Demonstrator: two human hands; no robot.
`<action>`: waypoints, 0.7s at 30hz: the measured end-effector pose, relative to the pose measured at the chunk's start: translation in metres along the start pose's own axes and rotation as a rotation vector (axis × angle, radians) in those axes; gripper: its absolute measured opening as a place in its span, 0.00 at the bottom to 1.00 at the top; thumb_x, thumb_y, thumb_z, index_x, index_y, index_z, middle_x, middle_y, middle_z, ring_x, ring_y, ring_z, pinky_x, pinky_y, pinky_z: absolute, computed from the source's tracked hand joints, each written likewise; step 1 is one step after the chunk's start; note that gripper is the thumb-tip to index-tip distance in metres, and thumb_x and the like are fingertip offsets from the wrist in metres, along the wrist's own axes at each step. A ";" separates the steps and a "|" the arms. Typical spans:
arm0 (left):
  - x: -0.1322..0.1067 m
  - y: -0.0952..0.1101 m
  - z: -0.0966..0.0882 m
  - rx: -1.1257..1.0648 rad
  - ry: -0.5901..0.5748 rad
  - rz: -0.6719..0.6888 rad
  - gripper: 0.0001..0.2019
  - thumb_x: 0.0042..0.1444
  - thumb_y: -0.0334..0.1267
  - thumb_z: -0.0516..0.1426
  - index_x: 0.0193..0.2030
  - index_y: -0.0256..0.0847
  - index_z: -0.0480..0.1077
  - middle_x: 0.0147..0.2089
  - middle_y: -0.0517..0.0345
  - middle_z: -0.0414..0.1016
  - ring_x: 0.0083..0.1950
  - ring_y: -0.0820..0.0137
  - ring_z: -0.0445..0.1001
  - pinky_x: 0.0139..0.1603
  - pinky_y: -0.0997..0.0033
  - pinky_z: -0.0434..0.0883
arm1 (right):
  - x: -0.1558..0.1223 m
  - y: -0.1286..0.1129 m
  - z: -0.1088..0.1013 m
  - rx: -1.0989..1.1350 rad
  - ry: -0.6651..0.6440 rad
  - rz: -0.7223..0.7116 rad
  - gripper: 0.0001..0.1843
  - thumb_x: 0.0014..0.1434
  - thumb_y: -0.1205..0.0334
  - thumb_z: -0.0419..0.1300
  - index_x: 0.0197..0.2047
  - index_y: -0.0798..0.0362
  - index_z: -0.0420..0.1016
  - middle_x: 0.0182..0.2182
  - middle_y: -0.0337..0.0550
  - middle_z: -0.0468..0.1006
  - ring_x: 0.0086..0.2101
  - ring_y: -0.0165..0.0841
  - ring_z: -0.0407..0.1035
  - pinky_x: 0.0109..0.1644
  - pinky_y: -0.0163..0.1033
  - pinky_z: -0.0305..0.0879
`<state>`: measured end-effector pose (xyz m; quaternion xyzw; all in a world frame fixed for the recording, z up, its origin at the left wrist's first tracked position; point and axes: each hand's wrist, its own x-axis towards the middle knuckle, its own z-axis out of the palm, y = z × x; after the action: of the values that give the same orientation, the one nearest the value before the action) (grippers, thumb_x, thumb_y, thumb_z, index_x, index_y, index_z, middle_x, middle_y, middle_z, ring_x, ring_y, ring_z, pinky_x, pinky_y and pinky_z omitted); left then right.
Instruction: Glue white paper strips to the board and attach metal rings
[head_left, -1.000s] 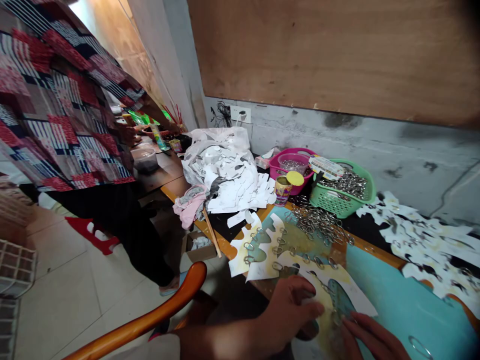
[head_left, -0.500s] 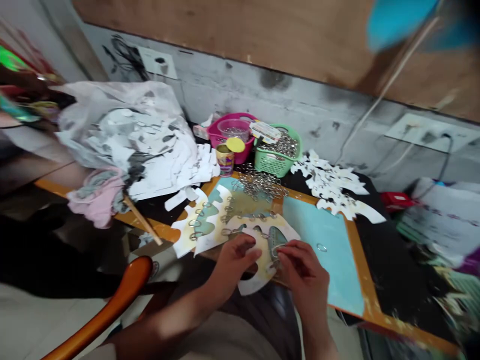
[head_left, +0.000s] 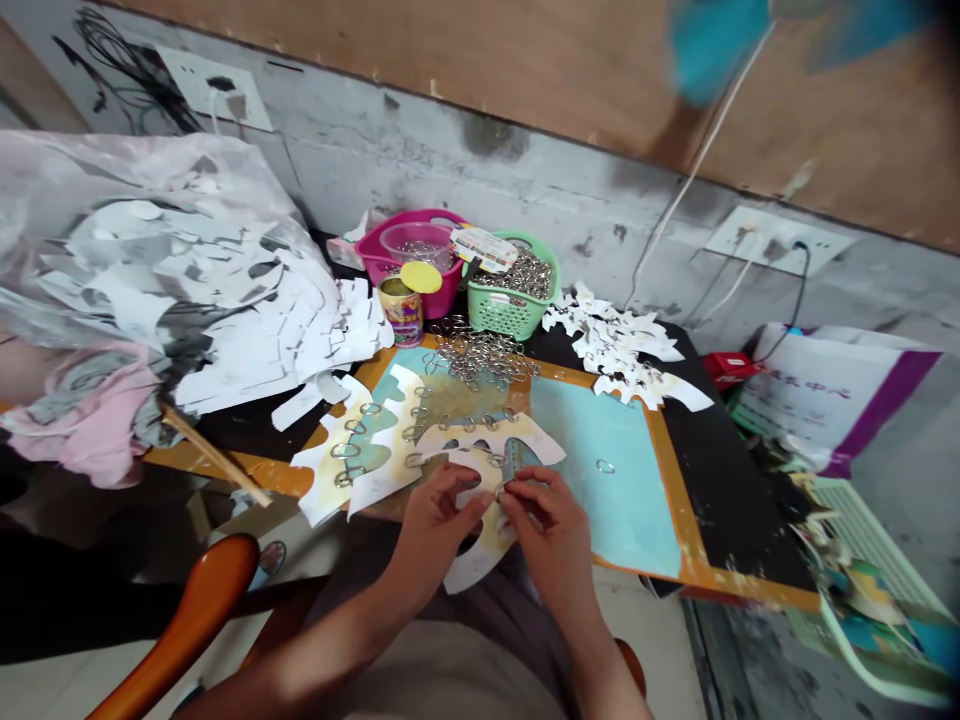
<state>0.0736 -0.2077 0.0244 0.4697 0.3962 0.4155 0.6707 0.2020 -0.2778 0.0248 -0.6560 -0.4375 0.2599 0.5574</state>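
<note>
My left hand (head_left: 439, 515) and my right hand (head_left: 547, 520) meet over a white, yellow-stained card cut-out (head_left: 480, 540) at the near edge of the board. The left fingers pinch the card's edge. My right fingertips are pinched on a small metal ring (head_left: 501, 487) at the card. Similar cut-outs with rings threaded in them (head_left: 360, 450) lie fanned to the left. A loose pile of metal rings (head_left: 480, 358) sits further back, and one single ring (head_left: 604, 465) lies on the turquoise surface (head_left: 600, 470).
A green basket of rings (head_left: 510, 300), a pink basket (head_left: 382, 255) and a small tin with a yellow lid (head_left: 401, 300) stand at the back. A plastic bag of white cut-outs (head_left: 172, 270) fills the left; more cut-outs (head_left: 622, 350) lie right. An orange chair arm (head_left: 187, 620) is near left.
The view has swung right, away from the person in the patterned shirt. Both my hands have come together on the card, the right one now pinching a ring.
</note>
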 end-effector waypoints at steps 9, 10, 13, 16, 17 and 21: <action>-0.027 -0.031 0.001 -0.069 -0.241 0.107 0.22 0.56 0.55 0.62 0.51 0.42 0.73 0.49 0.47 0.75 0.48 0.60 0.76 0.45 0.61 0.77 | 0.003 -0.019 -0.036 -0.196 -0.149 -0.175 0.06 0.64 0.67 0.55 0.34 0.51 0.70 0.40 0.45 0.74 0.39 0.33 0.71 0.41 0.36 0.69; -0.033 -0.035 0.000 -0.046 -0.284 0.169 0.25 0.58 0.56 0.59 0.56 0.43 0.70 0.54 0.44 0.74 0.52 0.57 0.76 0.48 0.57 0.77 | 0.007 -0.021 -0.044 -0.264 -0.194 -0.214 0.07 0.65 0.68 0.54 0.35 0.51 0.70 0.41 0.45 0.74 0.39 0.33 0.71 0.42 0.36 0.68; -0.049 -0.040 -0.007 0.296 -0.381 0.450 0.25 0.60 0.46 0.60 0.63 0.48 0.66 0.55 0.44 0.75 0.52 0.56 0.77 0.49 0.54 0.77 | 0.022 -0.015 -0.066 -0.480 -0.375 -0.287 0.10 0.65 0.72 0.50 0.37 0.50 0.70 0.41 0.45 0.74 0.39 0.34 0.70 0.43 0.37 0.67; -0.052 -0.034 -0.011 0.584 -0.469 0.776 0.21 0.57 0.33 0.60 0.57 0.52 0.70 0.41 0.53 0.80 0.37 0.62 0.78 0.38 0.61 0.78 | 0.035 0.005 -0.079 -0.680 -0.495 -0.312 0.12 0.64 0.74 0.50 0.36 0.50 0.71 0.39 0.44 0.74 0.37 0.34 0.70 0.41 0.38 0.67; -0.048 -0.030 -0.008 0.632 -0.487 0.855 0.21 0.57 0.31 0.59 0.57 0.51 0.70 0.40 0.54 0.81 0.37 0.62 0.78 0.39 0.61 0.78 | 0.036 0.013 -0.082 -0.737 -0.490 -0.335 0.12 0.63 0.75 0.51 0.35 0.50 0.72 0.41 0.45 0.74 0.39 0.35 0.70 0.43 0.40 0.67; -0.012 -0.022 0.022 0.909 -0.475 0.858 0.20 0.60 0.29 0.54 0.60 0.39 0.67 0.57 0.44 0.75 0.59 0.55 0.72 0.61 0.51 0.68 | 0.032 0.036 -0.085 -0.881 -0.341 -0.408 0.09 0.61 0.73 0.56 0.35 0.51 0.74 0.49 0.50 0.71 0.46 0.43 0.64 0.49 0.47 0.64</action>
<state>0.0936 -0.2300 0.0106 0.9003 0.1515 0.3224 0.2503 0.2977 -0.2931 0.0157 -0.6783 -0.7091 0.0400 0.1883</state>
